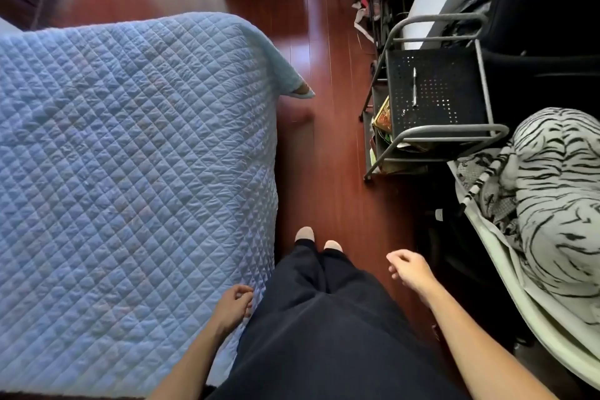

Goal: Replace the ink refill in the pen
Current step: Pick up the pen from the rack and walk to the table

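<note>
- Left hand (233, 304) and right hand (410, 268) are hanging loosely curled, holding nothing.
- Pen (414, 87) is lying on perforated cart (454, 68); loosened small parts risk dropping through holes.

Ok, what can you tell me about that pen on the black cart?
The pen is thin, silvery and metal-looking. It lies flat on the black perforated top shelf of the grey-framed cart, toward the shelf's left side, pointing away from the person. Only the shelf touches it. Finer parts are too small to tell.
</note>
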Available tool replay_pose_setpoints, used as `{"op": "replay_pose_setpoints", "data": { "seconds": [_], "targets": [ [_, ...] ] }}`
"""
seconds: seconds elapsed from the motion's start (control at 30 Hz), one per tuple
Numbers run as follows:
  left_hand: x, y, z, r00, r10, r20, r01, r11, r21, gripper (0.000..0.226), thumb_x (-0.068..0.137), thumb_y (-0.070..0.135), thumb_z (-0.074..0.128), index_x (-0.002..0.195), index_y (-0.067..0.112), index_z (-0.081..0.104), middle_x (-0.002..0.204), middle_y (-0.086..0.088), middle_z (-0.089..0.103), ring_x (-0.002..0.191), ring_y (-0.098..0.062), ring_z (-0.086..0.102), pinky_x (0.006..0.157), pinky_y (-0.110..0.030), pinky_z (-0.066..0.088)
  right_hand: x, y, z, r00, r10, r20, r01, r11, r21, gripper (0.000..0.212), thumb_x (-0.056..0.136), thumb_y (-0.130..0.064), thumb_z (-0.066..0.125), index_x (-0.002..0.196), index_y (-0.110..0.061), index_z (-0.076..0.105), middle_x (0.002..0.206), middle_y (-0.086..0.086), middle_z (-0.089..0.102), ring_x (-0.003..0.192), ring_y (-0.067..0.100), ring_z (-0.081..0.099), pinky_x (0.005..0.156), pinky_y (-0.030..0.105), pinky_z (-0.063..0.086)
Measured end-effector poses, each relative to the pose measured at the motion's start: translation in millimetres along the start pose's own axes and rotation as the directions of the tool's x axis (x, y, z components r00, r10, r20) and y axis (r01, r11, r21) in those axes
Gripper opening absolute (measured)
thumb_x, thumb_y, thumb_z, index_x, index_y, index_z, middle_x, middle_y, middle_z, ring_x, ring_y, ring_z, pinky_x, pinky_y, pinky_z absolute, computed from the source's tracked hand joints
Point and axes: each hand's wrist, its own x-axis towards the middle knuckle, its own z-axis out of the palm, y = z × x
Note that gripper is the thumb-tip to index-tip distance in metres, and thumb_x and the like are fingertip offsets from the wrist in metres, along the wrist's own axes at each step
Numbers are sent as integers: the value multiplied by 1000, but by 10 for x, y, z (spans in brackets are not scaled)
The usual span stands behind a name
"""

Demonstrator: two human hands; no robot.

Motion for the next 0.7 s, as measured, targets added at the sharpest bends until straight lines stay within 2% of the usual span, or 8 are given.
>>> {"op": "replay_pose_setpoints", "data": {
  "seconds": [0.17, 0.27, 0.3, 0.37, 0.47, 0.57, 0.6, 0.7],
  "targets": [
    [125, 16, -193, 995, -100, 10, 99, 990, 98, 12, 103, -6, 46, 101, -7, 57, 69, -13, 52, 49, -18, 48, 34, -9, 37, 328, -865, 12, 993, -113, -33, 113, 994, 5, 14, 104, -23, 64, 97, -18, 76, 80, 3, 75, 69, 18, 66, 64, 28, 46],
    [334, 221, -382, 995, -96, 1, 95, 984, 153, 20, 102, -6, 50, 86, 0, 62, 67, -6, 55, 39, 3, 55, 41, -6, 41, 483, -1219, 21, 991, -126, -38, 126, 992, -14, 14, 104, -25, 65, 97, -18, 75, 81, 2, 75, 70, 18, 67, 66, 30, 47],
    [419, 317, -444, 995, -96, -7, 96, 982, 160, 18, 101, -3, 52, 88, 1, 64, 71, -6, 58, 45, 3, 55, 44, -8, 41, 521, -1309, 16, 991, -123, -46, 122, 992, -15, 14, 105, -24, 65, 97, -18, 75, 81, 3, 75, 70, 18, 66, 67, 30, 48],
    [579, 599, -567, 997, -67, -29, 71, 985, 158, 14, 100, 2, 56, 92, 2, 68, 84, -10, 65, 66, -7, 57, 54, -11, 40, 583, -1420, -10, 992, -108, -60, 107, 994, -19, 14, 105, -22, 66, 96, -16, 76, 82, 4, 75, 69, 18, 66, 69, 30, 49],
    [837, 1134, -734, 1000, -7, -15, 10, 986, 165, 18, 100, 4, 55, 89, 5, 69, 86, -12, 66, 75, -17, 58, 64, -21, 44, 652, -1436, -72, 993, -57, -100, 54, 998, -32, 16, 104, -19, 67, 91, -18, 76, 79, 3, 74, 68, 17, 66, 64, 28, 48],
    [1100, 1773, -845, 996, 39, 76, -50, 987, 150, 30, 103, -2, 45, 76, 7, 54, 61, -8, 52, 51, -14, 47, 44, -18, 38, 708, -1375, -168, 992, 30, -121, -36, 998, -52, 16, 104, -16, 67, 93, -11, 78, 78, 5, 73, 65, 18, 64, 58, 26, 44],
    [1188, 1992, -881, 994, 77, 80, -89, 982, 168, 32, 103, -4, 43, 74, 7, 49, 57, -5, 49, 48, -13, 43, 43, -19, 36, 727, -1355, -198, 991, 56, -122, -64, 996, -61, 16, 105, -14, 67, 96, -8, 79, 79, 7, 74, 65, 18, 63, 57, 26, 44],
    [1393, 2684, -948, 984, 153, 88, -163, 980, 116, 24, 105, 0, 45, 85, 8, 54, 66, -8, 52, 54, -14, 46, 42, -15, 40, 779, -1343, -284, 986, 121, -113, -131, 988, -77, 16, 104, -9, 67, 101, 0, 80, 95, 19, 79, 75, 24, 64, 63, 28, 46]
  ]
}}
